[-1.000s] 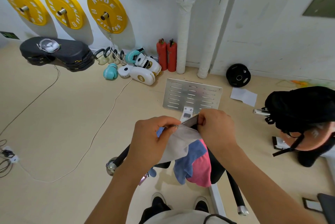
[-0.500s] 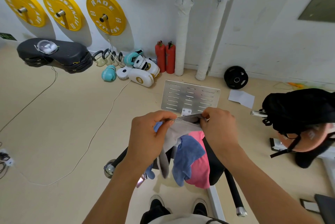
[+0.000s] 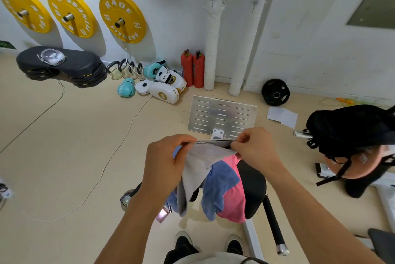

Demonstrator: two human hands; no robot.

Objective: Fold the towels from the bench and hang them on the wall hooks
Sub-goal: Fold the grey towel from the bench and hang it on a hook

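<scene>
Both hands pinch one grey towel by its top edge — the left hand at the left corner, the right hand at the right corner — so the edge runs taut between them while the cloth hangs down over the counter. The counter, a black padded seat, sits directly below the grey towel. On the counter lie two more towels: one blue towel draped over one pink towel. Beyond the counter, on the floor, lies one slotted metal plate. Behind the plate two red fire extinguishers stand against the wall — three yellow weight plates hang on that wall left of them.
</scene>
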